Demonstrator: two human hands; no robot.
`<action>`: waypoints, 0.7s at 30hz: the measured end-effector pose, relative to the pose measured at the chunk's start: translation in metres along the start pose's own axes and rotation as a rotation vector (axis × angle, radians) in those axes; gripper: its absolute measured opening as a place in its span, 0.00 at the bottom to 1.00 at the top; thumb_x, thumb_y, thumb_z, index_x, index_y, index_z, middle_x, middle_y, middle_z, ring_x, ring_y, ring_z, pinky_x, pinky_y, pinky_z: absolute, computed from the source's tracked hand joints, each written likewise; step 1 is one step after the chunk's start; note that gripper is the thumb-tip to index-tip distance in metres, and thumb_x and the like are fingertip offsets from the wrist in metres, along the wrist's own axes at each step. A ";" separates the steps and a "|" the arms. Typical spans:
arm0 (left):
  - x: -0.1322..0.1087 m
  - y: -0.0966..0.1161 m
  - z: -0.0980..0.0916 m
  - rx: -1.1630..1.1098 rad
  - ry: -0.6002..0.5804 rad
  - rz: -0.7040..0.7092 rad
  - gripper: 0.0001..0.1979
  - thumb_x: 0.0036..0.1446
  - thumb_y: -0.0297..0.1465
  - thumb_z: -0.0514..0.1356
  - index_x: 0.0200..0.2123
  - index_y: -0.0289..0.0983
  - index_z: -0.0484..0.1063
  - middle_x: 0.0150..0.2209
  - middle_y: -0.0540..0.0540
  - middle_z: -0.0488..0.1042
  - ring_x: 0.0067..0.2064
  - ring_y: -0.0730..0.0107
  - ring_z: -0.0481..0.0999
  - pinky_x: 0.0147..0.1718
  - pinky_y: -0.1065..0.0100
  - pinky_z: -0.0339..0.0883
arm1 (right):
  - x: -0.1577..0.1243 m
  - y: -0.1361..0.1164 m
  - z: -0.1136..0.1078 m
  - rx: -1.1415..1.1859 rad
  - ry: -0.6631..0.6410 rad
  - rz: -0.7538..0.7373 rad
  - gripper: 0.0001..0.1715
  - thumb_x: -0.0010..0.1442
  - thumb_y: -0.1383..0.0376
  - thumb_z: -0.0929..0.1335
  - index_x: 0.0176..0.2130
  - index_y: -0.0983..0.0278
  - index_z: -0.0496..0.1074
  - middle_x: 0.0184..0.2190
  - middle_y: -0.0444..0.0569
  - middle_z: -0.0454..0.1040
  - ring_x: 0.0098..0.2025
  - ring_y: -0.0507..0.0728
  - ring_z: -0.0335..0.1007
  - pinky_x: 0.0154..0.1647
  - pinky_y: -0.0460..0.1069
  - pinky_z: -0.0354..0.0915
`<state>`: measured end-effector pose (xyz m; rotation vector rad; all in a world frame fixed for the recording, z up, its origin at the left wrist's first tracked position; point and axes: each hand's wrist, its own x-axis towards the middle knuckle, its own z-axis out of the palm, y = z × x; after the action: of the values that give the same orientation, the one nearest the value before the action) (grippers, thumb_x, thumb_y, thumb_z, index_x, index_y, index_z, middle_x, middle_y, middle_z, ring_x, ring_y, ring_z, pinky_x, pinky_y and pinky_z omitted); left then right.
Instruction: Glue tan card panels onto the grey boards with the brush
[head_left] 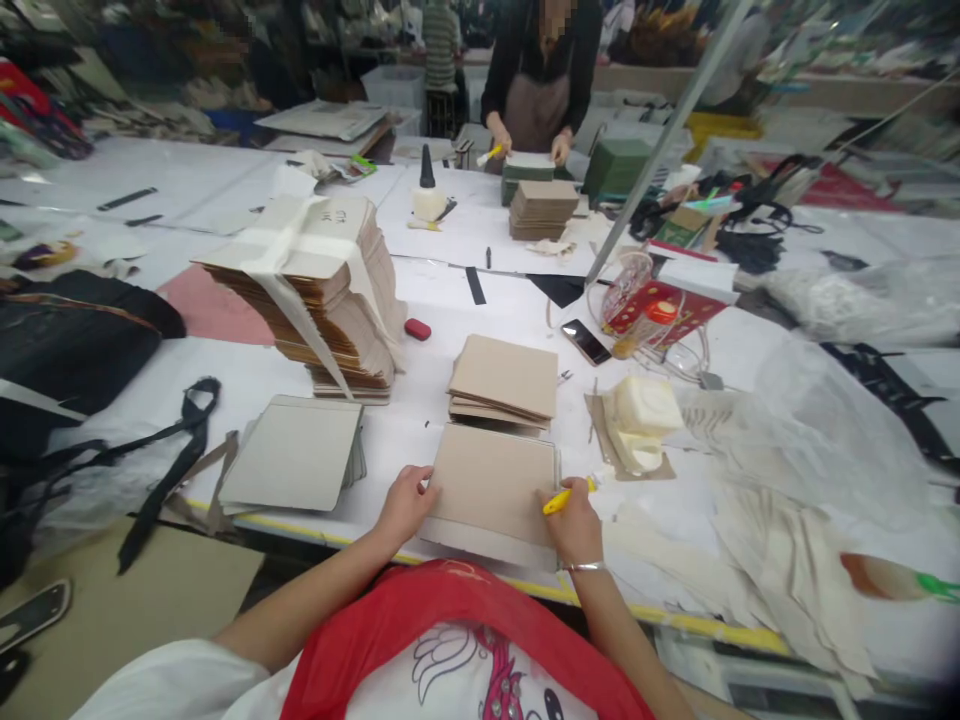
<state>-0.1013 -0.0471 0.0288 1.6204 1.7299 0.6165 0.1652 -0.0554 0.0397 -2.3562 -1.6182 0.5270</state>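
A tan cardboard sheet (495, 480) lies in front of me on a low pile of boards at the table's front edge. My left hand (409, 503) is closed at its left edge, the thumb near the corner. At the right edge, my right hand (579, 528) grips a yellow-handled brush (559, 501) and also touches the sheet. The brush's pale bristles point right, toward a white glue container (646, 405) on a stained scrap of card. Just behind the sheet rests a smaller stack of tan boards (506, 375). Grey boards (300, 455) lie to the left.
A tall stack of cardboard (322, 245) tied with white strips stands back left. A phone (586, 342) and a slanted metal pole (667, 140) are right of centre. Cloth pieces (787, 560) and clear plastic fill the right. Across the table, a co-worker (544, 90) handles green boards.
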 end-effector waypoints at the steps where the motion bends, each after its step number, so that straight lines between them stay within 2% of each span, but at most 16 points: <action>1: -0.001 0.001 0.000 -0.006 0.002 0.004 0.17 0.50 0.31 0.55 0.44 0.34 0.69 0.37 0.44 0.68 0.31 0.73 0.68 0.39 0.66 0.64 | 0.000 0.000 0.000 0.000 0.003 0.006 0.22 0.54 0.54 0.63 0.44 0.65 0.57 0.26 0.46 0.68 0.26 0.54 0.64 0.26 0.45 0.51; 6: -0.004 0.004 -0.001 -0.056 -0.008 -0.023 0.17 0.49 0.31 0.55 0.44 0.35 0.69 0.39 0.44 0.67 0.32 0.73 0.69 0.40 0.65 0.64 | -0.004 0.001 0.003 0.035 0.061 0.019 0.21 0.55 0.54 0.62 0.44 0.64 0.57 0.26 0.45 0.69 0.25 0.54 0.65 0.26 0.46 0.53; 12: -0.005 0.012 -0.002 -0.176 0.004 -0.121 0.17 0.47 0.30 0.56 0.43 0.36 0.70 0.42 0.43 0.68 0.34 0.72 0.70 0.39 0.65 0.65 | -0.014 0.012 0.010 0.157 0.139 -0.028 0.20 0.56 0.54 0.60 0.43 0.64 0.58 0.32 0.49 0.72 0.31 0.56 0.69 0.31 0.47 0.58; 18: -0.012 0.017 -0.002 -0.431 0.018 -0.200 0.14 0.46 0.32 0.57 0.38 0.35 0.68 0.36 0.45 0.72 0.38 0.69 0.71 0.39 0.67 0.65 | -0.026 0.023 0.008 0.359 0.228 -0.017 0.19 0.54 0.54 0.63 0.41 0.63 0.58 0.33 0.49 0.70 0.35 0.56 0.69 0.37 0.48 0.62; 21: 0.001 0.024 -0.003 -0.559 0.041 -0.168 0.12 0.46 0.33 0.58 0.36 0.35 0.66 0.31 0.48 0.72 0.34 0.71 0.72 0.36 0.69 0.66 | -0.016 0.020 0.000 0.527 0.283 0.012 0.19 0.53 0.55 0.64 0.40 0.62 0.56 0.32 0.47 0.69 0.33 0.53 0.69 0.35 0.47 0.63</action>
<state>-0.0876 -0.0434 0.0480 1.0689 1.5198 0.9524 0.1769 -0.0779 0.0350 -1.9439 -1.1665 0.5166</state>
